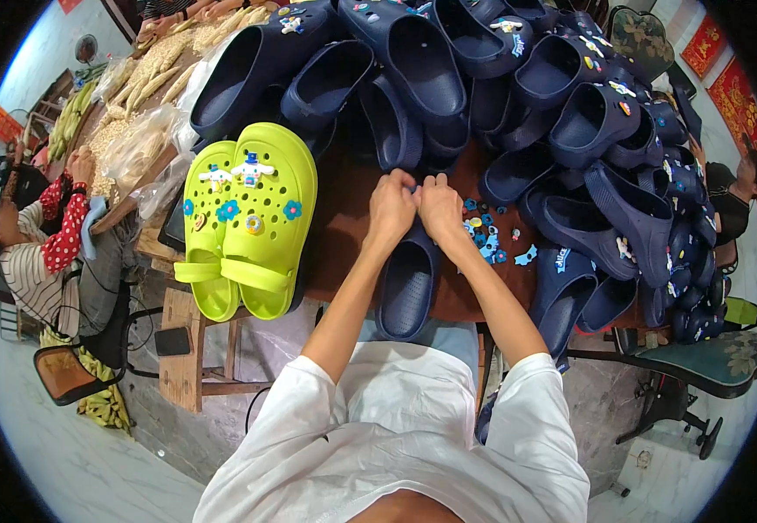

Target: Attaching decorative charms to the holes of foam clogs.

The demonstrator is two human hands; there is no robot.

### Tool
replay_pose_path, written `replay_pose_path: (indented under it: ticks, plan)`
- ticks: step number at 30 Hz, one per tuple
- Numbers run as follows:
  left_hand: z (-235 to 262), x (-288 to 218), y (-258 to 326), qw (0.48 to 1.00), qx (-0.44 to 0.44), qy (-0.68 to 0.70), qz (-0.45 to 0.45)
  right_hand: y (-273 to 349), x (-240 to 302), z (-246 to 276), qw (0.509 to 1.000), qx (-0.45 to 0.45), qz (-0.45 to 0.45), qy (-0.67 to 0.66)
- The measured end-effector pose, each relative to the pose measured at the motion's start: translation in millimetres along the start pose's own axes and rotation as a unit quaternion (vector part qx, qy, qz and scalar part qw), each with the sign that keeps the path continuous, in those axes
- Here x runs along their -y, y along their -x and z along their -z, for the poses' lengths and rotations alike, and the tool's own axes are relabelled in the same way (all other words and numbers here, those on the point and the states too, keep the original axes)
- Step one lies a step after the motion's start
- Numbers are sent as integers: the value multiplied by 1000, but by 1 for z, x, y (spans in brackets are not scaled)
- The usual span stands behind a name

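Observation:
Between my forearms a navy clog (407, 292) stands on the brown tabletop with its heel toward me. My left hand (391, 211) and my right hand (441, 212) are both closed at its toe, side by side with fingertips nearly meeting. The fingers cover the clog's front, so any small piece between them is hidden. Just right of my right hand lie loose blue flower and cartoon charms (487, 240). To the left a pair of lime-green clogs (267, 222) stands with white figure, blue flower and doughnut-like charms on the uppers.
A large heap of navy clogs (592, 126) fills the table's far and right sides. At left are corn cobs (147, 78), loose kernels, plastic bags, and a seated person (43, 248). A phone (173, 342) lies on a wooden stool (183, 379). Another person (732, 196) sits at right, beyond a green-cushioned chair (701, 362).

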State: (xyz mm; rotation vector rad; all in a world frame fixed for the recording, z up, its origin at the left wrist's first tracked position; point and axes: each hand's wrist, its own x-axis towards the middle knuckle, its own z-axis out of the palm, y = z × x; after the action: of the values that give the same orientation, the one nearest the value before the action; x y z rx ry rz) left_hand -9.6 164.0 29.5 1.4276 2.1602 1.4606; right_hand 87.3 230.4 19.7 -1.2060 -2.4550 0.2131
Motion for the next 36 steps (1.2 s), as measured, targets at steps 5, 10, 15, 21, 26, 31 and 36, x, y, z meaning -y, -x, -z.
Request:
replay_pose_path:
  ticks: [5,10,15,21,26,31,36]
  plan:
    - [-19,-10,-9,998,47,-46,23,7,-11,0,999,-24,38,-1]
    - [-16,-6,-3,992,95,-82,-12,28,-21,15,991,-49,44,-118]
    - [-15,-8,-3,992,77,-77,-60,36,-18,25,997,-25,64,-45]
    - [-13,-12,-3,993,83,-57,-55,36,-16,17,995,-70,72,-6]
    - [-13,-12,-3,989,96,-89,-72,47,-37,13,997,-75,10,-36]
    - [-17,-11,-4,986,106,-109,-73,58,-48,28,998,-67,20,6]
    - [-20,-9,-4,984,101,-131,-60,62,-35,43,988,-144,52,5]
